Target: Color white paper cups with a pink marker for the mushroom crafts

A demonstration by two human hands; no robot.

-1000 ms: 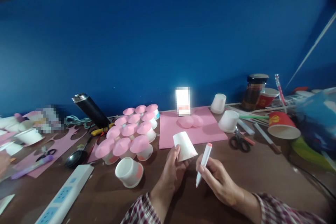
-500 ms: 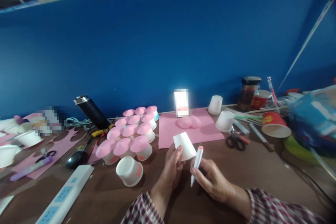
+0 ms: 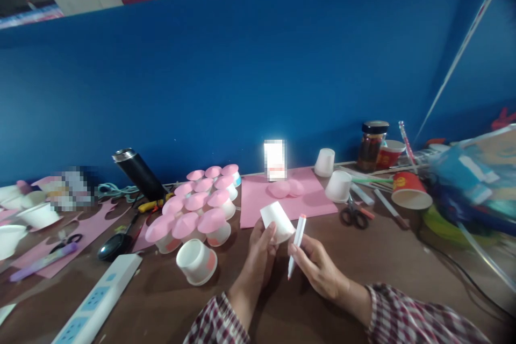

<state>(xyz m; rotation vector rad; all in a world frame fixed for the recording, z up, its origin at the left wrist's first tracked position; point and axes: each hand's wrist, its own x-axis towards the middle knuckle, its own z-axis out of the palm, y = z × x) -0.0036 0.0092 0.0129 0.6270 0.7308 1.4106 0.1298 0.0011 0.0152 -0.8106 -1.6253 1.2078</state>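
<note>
Both forearms in checked sleeves reach forward and meet near the middle; the left hand [image 3: 260, 250] is curled in a grip, the right hand [image 3: 316, 269] pinches with fingers bent

Capped cups [image 3: 197, 204] cluster left of paper sheet [image 3: 282, 199]; scissors [image 3: 353, 215] right of sheet; power strip [image 3: 97, 303] front-left; jar [image 3: 370, 145] behind, by wall [image 3: 242, 91].

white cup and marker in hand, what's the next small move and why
Probably bring the marker tip up to the cup wall. The left hand holds the cup upside down and tilted, the right hand grips the marker with its tip pointing down, apart from the cup, whose visible wall is blank.
</note>
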